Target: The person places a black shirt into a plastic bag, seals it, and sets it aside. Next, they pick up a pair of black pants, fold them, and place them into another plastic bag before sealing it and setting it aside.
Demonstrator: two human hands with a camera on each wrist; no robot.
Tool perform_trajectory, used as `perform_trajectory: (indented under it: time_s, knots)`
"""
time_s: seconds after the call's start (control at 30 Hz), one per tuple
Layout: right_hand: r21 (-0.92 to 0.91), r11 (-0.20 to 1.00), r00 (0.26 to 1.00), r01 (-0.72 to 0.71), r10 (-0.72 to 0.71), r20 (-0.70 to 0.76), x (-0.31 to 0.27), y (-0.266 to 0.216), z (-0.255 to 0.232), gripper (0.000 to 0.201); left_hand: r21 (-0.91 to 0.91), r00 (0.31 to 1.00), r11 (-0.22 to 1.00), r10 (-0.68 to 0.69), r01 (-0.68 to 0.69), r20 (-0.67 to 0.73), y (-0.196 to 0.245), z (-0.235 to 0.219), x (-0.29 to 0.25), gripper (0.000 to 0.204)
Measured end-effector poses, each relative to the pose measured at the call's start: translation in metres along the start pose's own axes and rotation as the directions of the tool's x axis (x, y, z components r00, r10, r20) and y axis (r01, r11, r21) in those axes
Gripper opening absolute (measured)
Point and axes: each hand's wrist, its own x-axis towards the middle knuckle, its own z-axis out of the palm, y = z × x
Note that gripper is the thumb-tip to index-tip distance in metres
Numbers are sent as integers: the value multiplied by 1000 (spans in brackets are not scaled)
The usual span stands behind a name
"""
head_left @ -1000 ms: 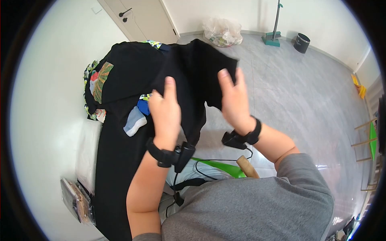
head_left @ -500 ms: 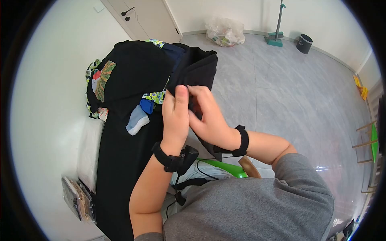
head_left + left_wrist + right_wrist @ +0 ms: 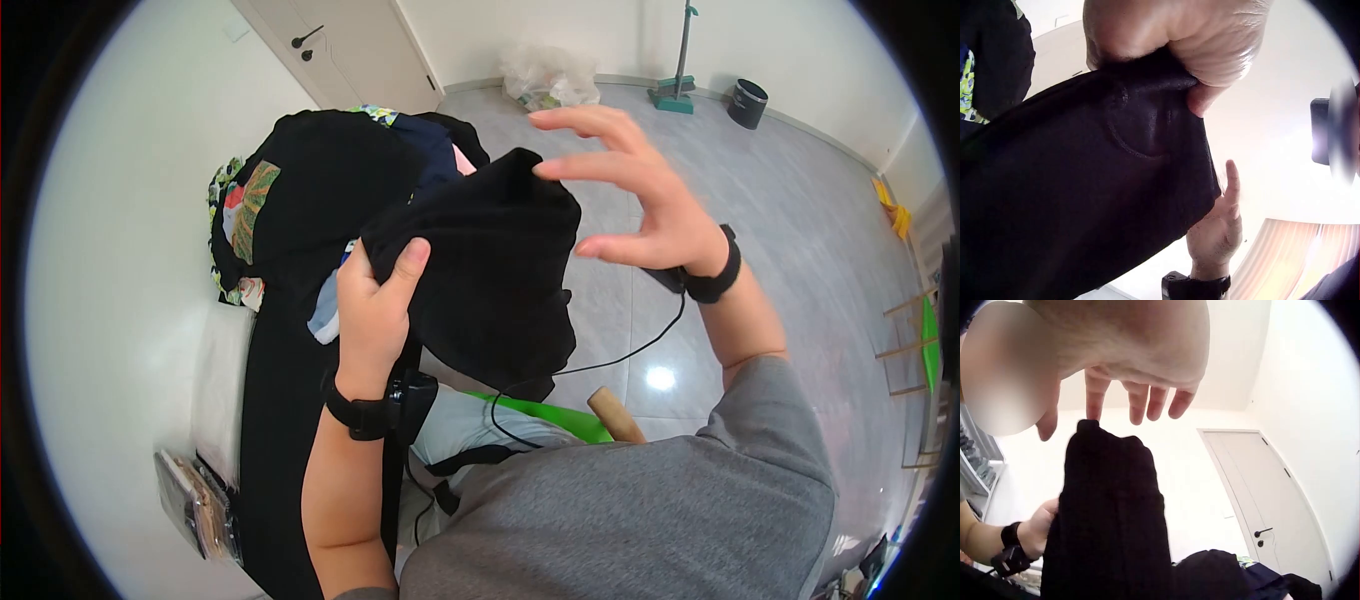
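Note:
In the head view my left hand [image 3: 375, 310] grips a black cloth garment [image 3: 490, 270] at its left edge, thumb on top. The garment hangs from that grip in loose folds, away to the right. Close by the left wrist camera, a curved seam shows in the cloth just below the gripping fingers. My right hand [image 3: 640, 190] is at the garment's far right edge, fingers spread and thumb apart. One of its fingertips [image 3: 1093, 412] reaches the top of the cloth in the right wrist view.
Beside the left hand lies a heap of clothes [image 3: 340, 170] on a black-covered surface [image 3: 290, 430], with a blue and white sock [image 3: 325, 308] partly hidden. Packaged items [image 3: 195, 505] stand near the wall. A plastic bag [image 3: 550, 75], broom and dustpan [image 3: 675, 95] and black bin [image 3: 747, 103] are on the floor.
My hands came together at the garment, then parted, the right moving up and right with fingers spreading. The cloth has swung off the heap, toward my body, and fanned out between the hands.

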Motion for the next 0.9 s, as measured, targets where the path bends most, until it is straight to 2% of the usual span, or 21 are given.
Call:
perform_trajectory:
  time_s: [0.1,0.23,0.3,0.33,0.4,0.47,0.5,0.53,0.57,0.6,0.67,0.7,0.73,0.77,0.8,0.87,0.9]
  knots:
    - [-55,992,973,112,-98,207,4,11,0,48,34,999,999,20,-21,25,4,3,-2,28]
    - [-119,981,947,156,-114,300,3,24,3,38,70,997,995,71,-73,37,9,1,-2,29]
    - [-62,996,938,71,-46,343,0,29,2,38,260,989,955,128,-142,67,12,-4,1,31]
    - [-59,996,938,70,-45,343,0,29,0,38,261,990,955,126,-139,66,15,-6,2,31]
    - [33,957,879,-289,251,406,0,26,-5,33,309,990,942,104,-130,100,20,-10,4,33]
    - [54,967,891,-248,206,404,-2,27,-2,29,292,992,950,86,-108,87,21,-16,8,34]
    - [257,907,929,-334,271,252,-4,26,9,27,266,995,961,51,-73,89,24,-19,9,34]
    - [460,807,926,-369,362,107,-3,21,20,27,240,996,970,16,-37,91,25,-22,11,34]
    - [587,744,918,-320,397,-2,2,14,31,31,141,994,990,-39,25,98,20,-24,14,34]
    - [592,737,916,-324,402,0,6,12,37,31,143,994,989,-48,34,97,19,-27,15,34]
    - [613,627,829,-480,552,84,9,9,47,31,172,991,979,-121,110,54,16,-36,17,39]
    - [621,617,823,-484,561,83,9,8,53,31,405,1000,914,3,-2,-2,18,-37,20,55]
    - [500,704,836,-505,542,82,10,6,58,32,410,1000,912,-10,8,4,22,-35,20,55]
    - [367,775,849,-515,522,88,10,4,64,32,580,983,794,169,-181,76,28,-31,18,65]
    - [224,830,859,-511,502,101,10,2,70,33,706,929,615,325,-352,180,36,-24,17,75]
    - [208,889,912,-409,405,60,5,2,92,38,715,905,560,193,-419,379,42,-12,19,86]
    - [209,913,935,-351,352,35,7,-2,99,38,677,900,623,109,-393,422,38,-9,21,87]
